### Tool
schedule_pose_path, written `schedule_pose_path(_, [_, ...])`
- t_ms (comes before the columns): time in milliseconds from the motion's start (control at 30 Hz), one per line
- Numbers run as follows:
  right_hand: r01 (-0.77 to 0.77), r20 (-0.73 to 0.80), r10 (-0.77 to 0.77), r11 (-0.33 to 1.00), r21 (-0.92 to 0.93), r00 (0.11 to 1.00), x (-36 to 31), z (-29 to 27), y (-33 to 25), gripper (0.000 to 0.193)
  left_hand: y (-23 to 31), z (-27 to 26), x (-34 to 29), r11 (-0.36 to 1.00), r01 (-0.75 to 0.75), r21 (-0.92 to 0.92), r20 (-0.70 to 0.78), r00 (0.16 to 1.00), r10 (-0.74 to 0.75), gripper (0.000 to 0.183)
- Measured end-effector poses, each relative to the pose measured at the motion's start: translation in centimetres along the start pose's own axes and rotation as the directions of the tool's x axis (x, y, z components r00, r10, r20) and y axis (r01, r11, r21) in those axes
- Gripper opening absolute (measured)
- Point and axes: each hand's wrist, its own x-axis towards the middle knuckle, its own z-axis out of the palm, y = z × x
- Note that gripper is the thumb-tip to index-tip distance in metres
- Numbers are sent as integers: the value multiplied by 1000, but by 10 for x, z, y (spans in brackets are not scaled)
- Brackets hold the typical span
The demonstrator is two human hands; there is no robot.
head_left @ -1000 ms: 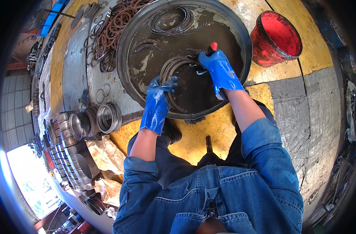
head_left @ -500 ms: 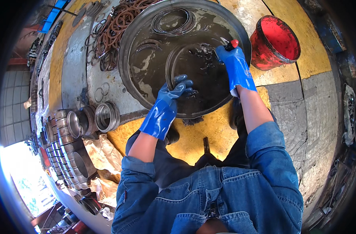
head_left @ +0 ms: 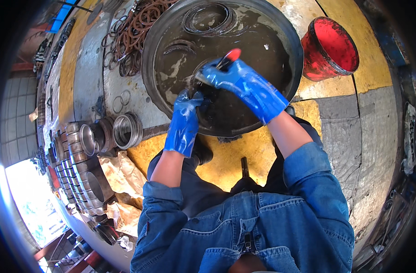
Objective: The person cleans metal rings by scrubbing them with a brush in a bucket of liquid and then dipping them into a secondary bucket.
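Observation:
Both my hands wear long blue rubber gloves and work over a wide round tub of murky dark liquid. My left hand is closed on a thin dark metal ring at the tub's near left side; most of the ring is hidden or blurred. Above it, my right hand grips a hand tool by its red-and-black handle. The tool's greyish flat end points left, down at the ring; blur hides its exact kind. More dark rings lie in the liquid at the far side.
A red-stained bucket stands right of the tub. Rusty rings are heaped on the floor at the far left. Shiny metal rings and stacked metal cylinders stand at the left, beside crumpled brown paper.
My right hand has swung left across the tub, bringing the tool over the ring by my left hand. My left hand has shifted slightly left, still on the ring.

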Motion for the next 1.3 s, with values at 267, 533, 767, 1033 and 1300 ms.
schedule_pose_path(267, [-119,-165,120,993,13,979,9,-37,7,26,8,11,1,997,-37,66,-37,999,39,31])
schedule_pose_path(533, [1,-68,2,999,51,998,13,-6,12,21,1,6,9,992,-115,46,36,993,114,31])
schedule_pose_path(767, [-405,-530,266,900,-163,805,6,-53,39,37,22,20,-5,999,8,38,29,1000,-9,32])
schedule_pose_path(1033, [-480,-624,301,867,-136,721,-12,-81,7,38,34,45,-3,980,194,45,263,944,-199,32])
schedule_pose_path(1300, [-351,-667,168,924,-149,726,-19,-107,17,37,3,44,-9,974,172,-149,201,970,-140,38])
